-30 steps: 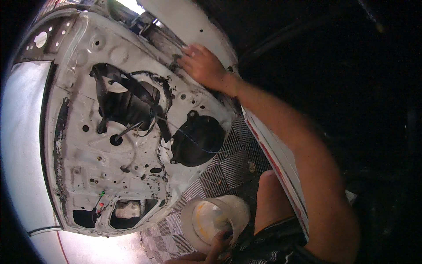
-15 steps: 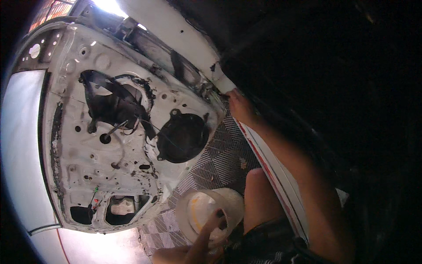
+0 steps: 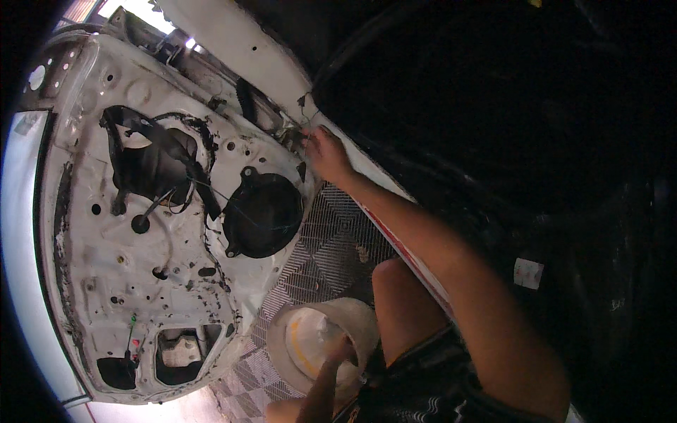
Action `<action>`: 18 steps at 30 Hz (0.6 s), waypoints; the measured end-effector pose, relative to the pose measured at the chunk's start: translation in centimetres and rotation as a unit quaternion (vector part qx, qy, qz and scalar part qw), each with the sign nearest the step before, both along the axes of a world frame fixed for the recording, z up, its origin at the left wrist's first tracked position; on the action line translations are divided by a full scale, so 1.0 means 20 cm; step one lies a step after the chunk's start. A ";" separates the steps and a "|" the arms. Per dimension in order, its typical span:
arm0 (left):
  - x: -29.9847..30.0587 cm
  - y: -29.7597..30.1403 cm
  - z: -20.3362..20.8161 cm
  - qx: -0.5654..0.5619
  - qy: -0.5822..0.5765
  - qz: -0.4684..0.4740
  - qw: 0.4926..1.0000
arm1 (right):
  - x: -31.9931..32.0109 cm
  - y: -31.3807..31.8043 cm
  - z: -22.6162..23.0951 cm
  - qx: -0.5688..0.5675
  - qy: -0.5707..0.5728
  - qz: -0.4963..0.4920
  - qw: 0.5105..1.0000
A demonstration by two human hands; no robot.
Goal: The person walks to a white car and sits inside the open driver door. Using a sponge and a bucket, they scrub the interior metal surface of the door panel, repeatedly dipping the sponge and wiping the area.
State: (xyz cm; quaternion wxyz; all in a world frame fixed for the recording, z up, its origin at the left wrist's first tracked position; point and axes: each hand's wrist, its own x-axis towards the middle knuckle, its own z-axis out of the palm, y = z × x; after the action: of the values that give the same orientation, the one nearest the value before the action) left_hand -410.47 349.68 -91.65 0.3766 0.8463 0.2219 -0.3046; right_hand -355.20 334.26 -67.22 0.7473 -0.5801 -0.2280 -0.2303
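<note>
My right hand (image 3: 326, 156) reaches to the narrow gap between the stripped car door (image 3: 180, 285) and the white body pillar (image 3: 243, 42). Its fingers are bent together at the hinge area, and whatever they may hold does not show. My left hand (image 3: 343, 351) is down inside a whitish bucket (image 3: 283, 366) on the floor, against its right inner wall. Blur and the angle hide what its fingers do. Within the bucket, beside that hand, are a pale round surface with a yellow streak and a small whitish lump (image 3: 322, 326).
Dark openings, a black round speaker (image 3: 262, 215), loose wires and black sealant residue mark the bare door panel. A patterned tile floor (image 3: 331, 247) lies below. The white sill (image 3: 405, 247) with a red line runs under my right forearm. The car's dark interior fills the right side.
My right hand has moved up and left along the pillar, toward the door hinge. The left hand stays in the bucket, shifted slightly. The whole view has swung a little to the right.
</note>
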 end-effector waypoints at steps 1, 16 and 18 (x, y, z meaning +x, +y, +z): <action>-0.01 -0.02 -0.01 0.020 0.023 -0.030 0.999 | 0.03 0.10 0.05 0.093 0.069 0.088 0.989; 0.50 -0.15 1.15 0.267 -0.172 -0.092 0.944 | 0.23 0.09 0.23 0.149 0.180 0.299 0.925; 0.93 -0.33 1.92 0.298 -0.428 -0.168 0.837 | 0.16 0.14 0.22 0.186 0.200 0.337 0.901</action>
State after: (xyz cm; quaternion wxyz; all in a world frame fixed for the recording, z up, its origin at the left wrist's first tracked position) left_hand -391.87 343.08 -53.23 0.1063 0.9879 -0.0271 0.1098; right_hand -352.06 336.97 -62.79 0.9046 -0.3526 -0.2082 0.1182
